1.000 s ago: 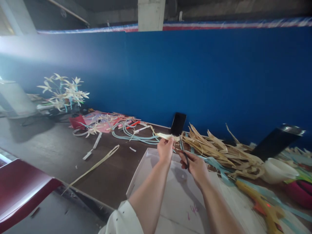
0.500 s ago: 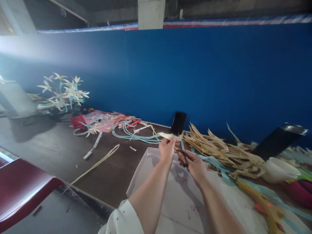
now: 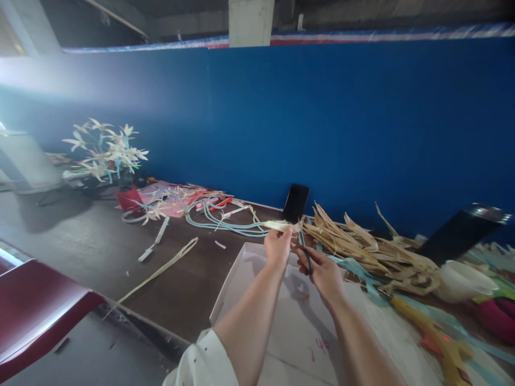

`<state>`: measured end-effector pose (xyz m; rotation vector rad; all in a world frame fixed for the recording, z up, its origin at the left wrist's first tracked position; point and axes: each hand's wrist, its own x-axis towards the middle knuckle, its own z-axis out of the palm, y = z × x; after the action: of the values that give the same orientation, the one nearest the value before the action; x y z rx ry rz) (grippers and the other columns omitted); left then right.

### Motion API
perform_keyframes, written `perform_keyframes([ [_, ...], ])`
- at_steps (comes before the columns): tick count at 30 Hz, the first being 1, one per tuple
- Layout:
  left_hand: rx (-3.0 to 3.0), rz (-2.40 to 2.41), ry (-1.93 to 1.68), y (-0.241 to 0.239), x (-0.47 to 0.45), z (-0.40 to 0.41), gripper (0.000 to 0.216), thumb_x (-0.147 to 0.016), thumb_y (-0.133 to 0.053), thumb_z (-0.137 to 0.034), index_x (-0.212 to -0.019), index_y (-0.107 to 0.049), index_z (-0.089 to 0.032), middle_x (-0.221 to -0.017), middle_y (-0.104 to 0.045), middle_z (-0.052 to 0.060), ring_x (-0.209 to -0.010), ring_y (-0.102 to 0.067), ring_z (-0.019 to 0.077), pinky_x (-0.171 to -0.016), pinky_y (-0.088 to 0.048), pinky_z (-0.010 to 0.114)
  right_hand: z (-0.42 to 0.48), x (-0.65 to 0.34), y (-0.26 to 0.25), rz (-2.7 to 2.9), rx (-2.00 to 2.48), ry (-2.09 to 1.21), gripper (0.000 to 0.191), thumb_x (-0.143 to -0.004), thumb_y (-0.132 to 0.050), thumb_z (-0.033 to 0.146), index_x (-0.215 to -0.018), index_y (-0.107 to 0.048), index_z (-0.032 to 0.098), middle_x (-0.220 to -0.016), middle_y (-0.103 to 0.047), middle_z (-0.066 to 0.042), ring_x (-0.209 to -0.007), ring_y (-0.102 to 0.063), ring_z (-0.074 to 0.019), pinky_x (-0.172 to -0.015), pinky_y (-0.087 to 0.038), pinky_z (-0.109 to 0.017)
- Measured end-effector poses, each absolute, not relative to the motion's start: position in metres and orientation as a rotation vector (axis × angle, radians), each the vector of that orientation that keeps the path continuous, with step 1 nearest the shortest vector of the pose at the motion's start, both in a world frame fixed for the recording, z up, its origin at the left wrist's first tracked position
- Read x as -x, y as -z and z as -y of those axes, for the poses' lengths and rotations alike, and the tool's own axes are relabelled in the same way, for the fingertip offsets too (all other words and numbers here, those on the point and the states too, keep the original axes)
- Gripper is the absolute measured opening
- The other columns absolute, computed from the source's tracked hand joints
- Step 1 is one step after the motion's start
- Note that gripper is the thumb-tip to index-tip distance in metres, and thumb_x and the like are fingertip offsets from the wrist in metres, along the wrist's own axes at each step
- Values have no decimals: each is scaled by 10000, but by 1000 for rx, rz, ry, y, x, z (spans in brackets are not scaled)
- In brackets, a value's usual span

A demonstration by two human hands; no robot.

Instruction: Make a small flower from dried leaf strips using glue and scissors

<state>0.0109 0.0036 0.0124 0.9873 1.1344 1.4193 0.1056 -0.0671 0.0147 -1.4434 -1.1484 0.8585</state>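
My left hand (image 3: 278, 247) is closed on a pale strip of corn husk (image 3: 277, 225), pinched near its right end. In my right hand (image 3: 319, 271) is a pair of scissors (image 3: 308, 261), its blades pointing up and away beside the husk's right end. Whether the blades touch the husk is hard to tell. Both hands are above a white box lid (image 3: 273, 321) with purple writing on it. Just beyond them a black phone (image 3: 296, 202) leans against the blue partition, and a heap of dried husks (image 3: 362, 246) lies to the right.
Blue cord (image 3: 225, 228) lies coiled left of my hands, near a pink sheet (image 3: 161, 192). Husk flowers (image 3: 112, 150) stand at the far left. A yellow glue gun (image 3: 432, 332), white bowl (image 3: 464, 281) and black flask (image 3: 462, 233) are on the right. A red chair (image 3: 36, 316) stands at the near left.
Both hands have shifted very slightly to the right in the picture, with the husk and scissors still in them. The blades' position by the husk's end looks nearly the same.
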Motion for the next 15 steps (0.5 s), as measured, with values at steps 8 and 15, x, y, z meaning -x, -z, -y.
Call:
perform_keyframes([
  [8,-1020,-1114,-1393,-8,-12,-6,316,-711,-584,-430,-763,-668,-130,-545,-595,42,-491,-538,128,-510,-410,236,68,-106,-15,1166,1415,-834,495,-666,-636,520,-994,-687,153,-592,-575,-21,-498,-499,-123,-409,-314,-219],
  [15,-1041,-1138,-1388,-7,-12,-8,323,-717,-569,-445,-745,-665,-138,-587,-617,56,-486,-532,131,-484,-396,238,63,-110,-7,1056,1367,-925,528,-582,-716,465,-997,-671,142,-584,-573,-7,-477,-503,-118,-387,-296,-207],
])
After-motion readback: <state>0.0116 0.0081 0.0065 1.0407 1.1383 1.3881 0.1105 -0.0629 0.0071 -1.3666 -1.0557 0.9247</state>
